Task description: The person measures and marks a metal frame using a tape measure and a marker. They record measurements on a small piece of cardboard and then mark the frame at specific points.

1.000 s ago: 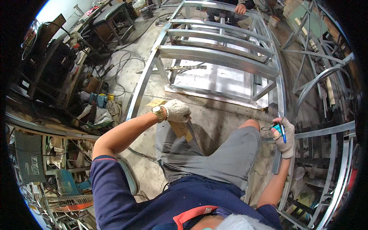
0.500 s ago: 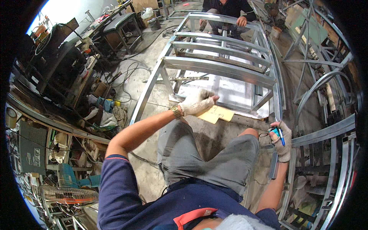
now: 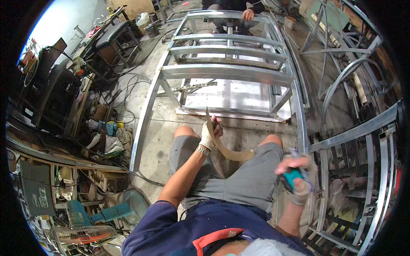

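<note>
Holding curled paper [image 3: 235, 154], teal tool [image 3: 293, 177] — gloved hands [image 3: 209, 135] [image 3: 304, 174], bucket [image 3: 290, 23] beyond, contents unclear

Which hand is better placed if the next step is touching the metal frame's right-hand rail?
Probably the right hand: though blurred and holding a teal object, it appears nearer the right-hand rail. The left hand is farther across to the left, its grip taken by a curled sheet.
</note>
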### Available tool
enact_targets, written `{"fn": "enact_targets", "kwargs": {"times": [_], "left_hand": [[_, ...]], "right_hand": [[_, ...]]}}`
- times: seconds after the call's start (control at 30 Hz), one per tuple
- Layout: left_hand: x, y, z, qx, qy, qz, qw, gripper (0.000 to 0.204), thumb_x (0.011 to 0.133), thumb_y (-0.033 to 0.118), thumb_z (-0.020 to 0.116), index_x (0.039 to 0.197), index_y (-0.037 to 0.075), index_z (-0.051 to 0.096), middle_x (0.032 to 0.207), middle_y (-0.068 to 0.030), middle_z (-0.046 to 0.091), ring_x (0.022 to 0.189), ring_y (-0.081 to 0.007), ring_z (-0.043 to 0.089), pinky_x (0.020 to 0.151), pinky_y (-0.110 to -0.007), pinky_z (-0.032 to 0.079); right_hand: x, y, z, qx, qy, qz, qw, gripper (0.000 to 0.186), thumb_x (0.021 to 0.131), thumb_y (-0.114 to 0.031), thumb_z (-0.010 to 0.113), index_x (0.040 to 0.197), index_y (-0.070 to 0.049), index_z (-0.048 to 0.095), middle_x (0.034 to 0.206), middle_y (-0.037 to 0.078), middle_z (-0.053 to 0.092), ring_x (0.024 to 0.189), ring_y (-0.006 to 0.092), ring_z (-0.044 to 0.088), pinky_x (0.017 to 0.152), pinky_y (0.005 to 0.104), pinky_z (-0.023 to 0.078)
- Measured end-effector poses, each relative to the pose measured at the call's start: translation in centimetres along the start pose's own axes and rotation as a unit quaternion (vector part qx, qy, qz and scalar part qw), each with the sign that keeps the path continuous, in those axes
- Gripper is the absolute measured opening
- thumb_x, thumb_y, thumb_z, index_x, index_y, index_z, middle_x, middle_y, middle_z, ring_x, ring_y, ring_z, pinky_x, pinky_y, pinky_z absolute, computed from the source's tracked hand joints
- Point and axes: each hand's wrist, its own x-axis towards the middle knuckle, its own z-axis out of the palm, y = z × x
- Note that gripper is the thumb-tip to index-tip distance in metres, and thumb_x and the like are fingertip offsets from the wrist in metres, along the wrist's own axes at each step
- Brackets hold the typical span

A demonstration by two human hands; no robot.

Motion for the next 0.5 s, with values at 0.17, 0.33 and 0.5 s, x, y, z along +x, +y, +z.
{"fn": "enact_targets", "kwargs": {"times": [0.17,0.33,0.5], "left_hand": [[0.2,-2.8,-3.4,-0.041,0.045,-0.109,0.992,0.040,0.102,0.047,0.055,0.089,0.011,0.067,0.045,0.0017,0.033,0.036,-0.0185,0.034,0.037,-0.034,0.026],[1.1,-3.0,-4.2,0.017,0.065,-0.126,0.990,0.039,0.099,0.050,0.059,0.094,0.012,0.067,0.048,0.0019,0.033,0.037,-0.0179,0.033,0.038,-0.034,0.024],[0.6,-3.6,-4.0,0.083,0.073,-0.122,0.986,0.041,0.098,0.050,0.060,0.091,0.010,0.066,0.048,0.0021,0.033,0.037,-0.0164,0.032,0.038,-0.033,0.023]], "right_hand": [[2.0,11.9,2.5,0.036,0.043,0.104,0.993,0.029,0.097,-0.030,0.069,0.105,-0.004,0.062,0.090,0.011,0.067,0.078,0.0192,0.067,0.069,0.0312,0.055],[2.0,23.2,1.7,0.153,0.209,0.276,0.926,0.023,0.100,-0.024,0.064,0.116,-0.007,0.062,0.092,0.011,0.068,0.077,0.0226,0.069,0.064,0.0357,0.059],[-0.4,26.7,-0.3,0.181,0.253,0.375,0.873,0.023,0.099,-0.025,0.064,0.115,-0.009,0.060,0.089,0.010,0.067,0.072,0.0237,0.068,0.059,0.0383,0.058]]}}
